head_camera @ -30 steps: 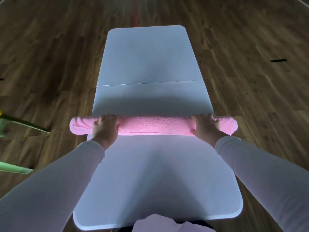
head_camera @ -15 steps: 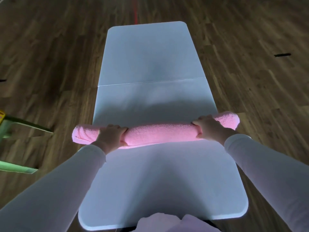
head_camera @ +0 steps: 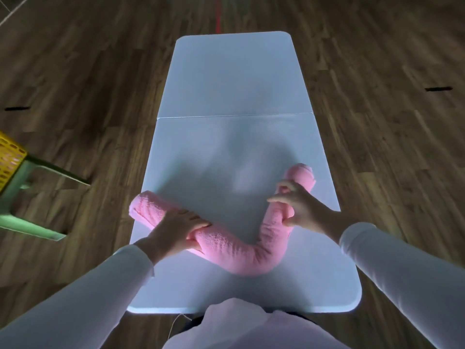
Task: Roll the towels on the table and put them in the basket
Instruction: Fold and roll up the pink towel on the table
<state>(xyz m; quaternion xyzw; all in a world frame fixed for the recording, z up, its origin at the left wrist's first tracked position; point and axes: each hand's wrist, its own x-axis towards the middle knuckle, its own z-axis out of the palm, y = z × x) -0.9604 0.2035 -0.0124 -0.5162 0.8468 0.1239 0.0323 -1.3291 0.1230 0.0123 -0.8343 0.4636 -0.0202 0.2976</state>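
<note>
A pink towel [head_camera: 241, 250], rolled into a long tube, lies bent in a U shape on the near half of the white table [head_camera: 234, 79]. My left hand [head_camera: 176, 231] grips its left arm from above, fingers and thumb wrapped round it. My right hand [head_camera: 299, 206] holds the right arm of the roll, thumb under and fingers over it, with the right end raised toward the far side. A yellow basket [head_camera: 8, 159] shows at the left edge, standing on a green stool [head_camera: 22, 192].
The table stands on a dark wooden floor. A fold seam crosses the table at mid-length. The stool's green legs reach toward the table's left side. A red line and black marks lie on the floor.
The straight roll has been bent: both ends swung away from me and toward each other, the middle sagging toward me. The basket has come into view at the left.
</note>
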